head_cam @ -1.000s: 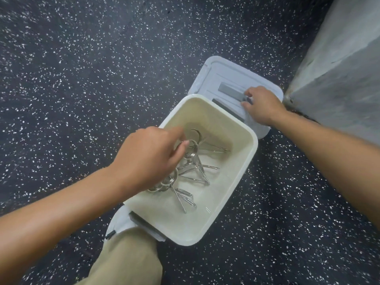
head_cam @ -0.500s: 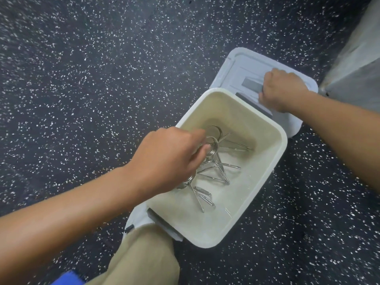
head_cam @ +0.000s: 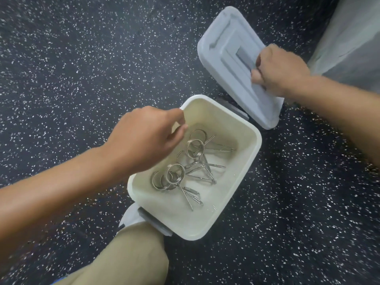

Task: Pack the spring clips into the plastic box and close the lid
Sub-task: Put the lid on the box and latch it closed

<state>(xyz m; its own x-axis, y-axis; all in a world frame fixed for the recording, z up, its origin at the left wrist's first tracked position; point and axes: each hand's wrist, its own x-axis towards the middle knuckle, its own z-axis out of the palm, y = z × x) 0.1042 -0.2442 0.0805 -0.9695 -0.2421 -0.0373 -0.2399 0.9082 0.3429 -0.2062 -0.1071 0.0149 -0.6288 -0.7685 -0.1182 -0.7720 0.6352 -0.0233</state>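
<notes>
Speckled dark floor | lid now lifted beyond plastic box, right hand clenching its handle | left hand empty, withdrawn above spring clips | closing next

The right hand, which a second ago rested its fingers on the grey rectangular plastic lid lying behind the white plastic box, now grips its handle and has lifted it clear. The left hand has risen off the steel spring clips, fingers loose and empty.
</notes>
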